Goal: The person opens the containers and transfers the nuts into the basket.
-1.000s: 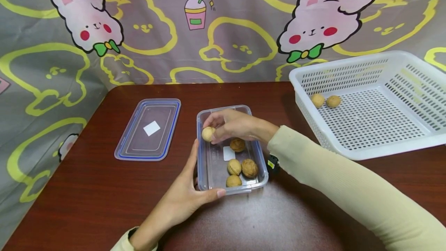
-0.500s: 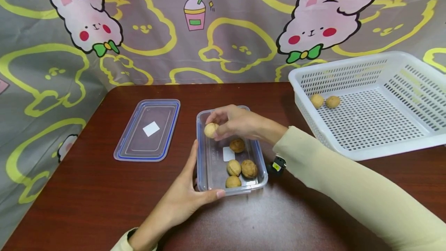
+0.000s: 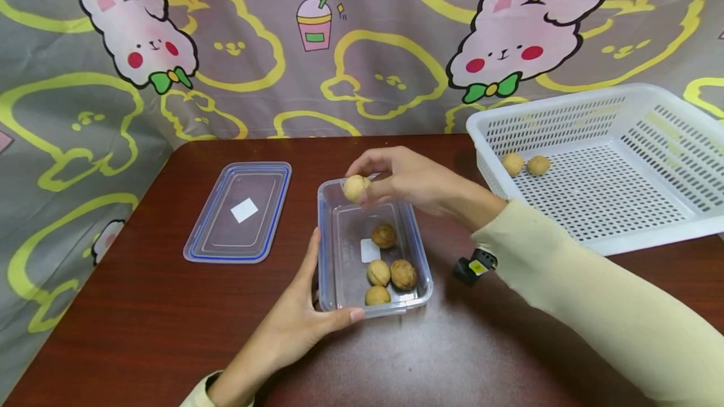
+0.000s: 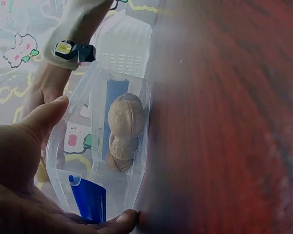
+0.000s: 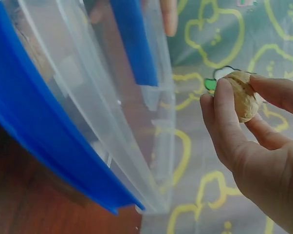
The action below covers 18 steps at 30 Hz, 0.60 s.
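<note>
right hand point(image 3: 415, 179) of mine pinches a walnut point(image 3: 355, 187) above the clear box point(image 3: 330, 250). left hand point(image 3: 300, 325) grips the box's near corner; four walnuts point(image 3: 390, 272) lie inside.

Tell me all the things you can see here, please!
walnut in hand: 1, pale tan, lifted over the box's far end
walnuts in box: 4, tan and brown, inside the box
box: 1, clear with blue rim, middle of the table
lid: 1, clear with blue rim, flat on the table left of the box
basket: 1, white, far right on the table
walnuts in basket: 2, tan, back left corner of the basket
table: 1, dark red-brown
cloth: 1, grey with pink bunnies, behind the table
left hand: steadies the box's near left corner
right hand: pinches the lifted walnut
</note>
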Available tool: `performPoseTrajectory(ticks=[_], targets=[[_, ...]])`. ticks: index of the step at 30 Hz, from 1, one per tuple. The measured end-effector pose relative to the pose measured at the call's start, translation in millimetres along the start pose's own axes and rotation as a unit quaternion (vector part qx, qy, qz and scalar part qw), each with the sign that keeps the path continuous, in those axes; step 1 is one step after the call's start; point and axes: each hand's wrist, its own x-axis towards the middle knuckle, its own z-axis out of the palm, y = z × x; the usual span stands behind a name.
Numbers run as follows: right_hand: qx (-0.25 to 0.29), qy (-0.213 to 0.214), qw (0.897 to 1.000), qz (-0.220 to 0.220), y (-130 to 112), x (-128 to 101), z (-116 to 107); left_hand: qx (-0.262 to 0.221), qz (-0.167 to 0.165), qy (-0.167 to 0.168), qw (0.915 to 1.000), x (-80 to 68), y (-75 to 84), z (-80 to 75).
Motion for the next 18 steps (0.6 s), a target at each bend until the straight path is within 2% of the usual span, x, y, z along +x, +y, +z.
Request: performPoseTrajectory(ticks=[6,13,18], targets=[[0.006,0.028,0.999,-0.023,-6.3,-19.9,-25.0,0.005,-0.001,0.007,1.0000,0.4,0.1,0.7],[0.028,0.103,0.994,-0.030,-9.9,-46.1,-66.1,-0.007,-0.003,0.006,1.0000,-0.2,-0.3,2.2],[0.112,0.125,0.984,-0.064,-2.9,-61.2,-104.2,-0.009,-0.003,0.006,0.9999,-0.1,-0.4,2.1]])
